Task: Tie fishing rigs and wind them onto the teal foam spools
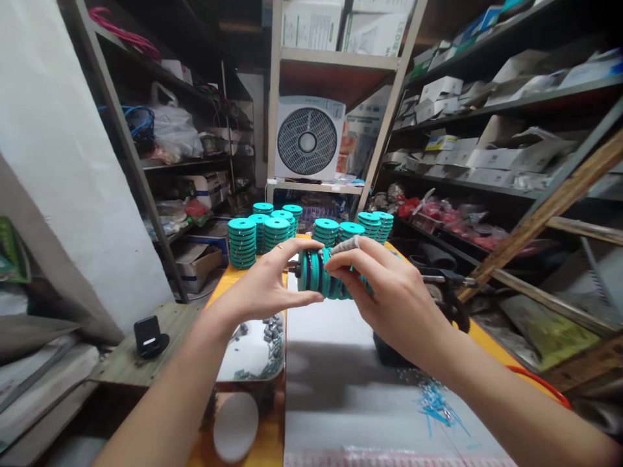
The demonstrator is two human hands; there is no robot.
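Observation:
A row of teal discs lies sideways on a dark rod over the work surface. My left hand wraps round its left end, thumb below and fingers above, with a ring on one finger. Over the right part of the row, my right hand has its fingers pinched together against the discs; one finger wears a grey wrap. Whatever small piece sits between those fingertips is hidden. Behind the hands stand several stacks of teal discs.
A white tray with small metal pieces sits at left, above a white round object. Blue-white bits lie on the right. A dark crank mechanism is beyond my right hand. A box fan stands behind.

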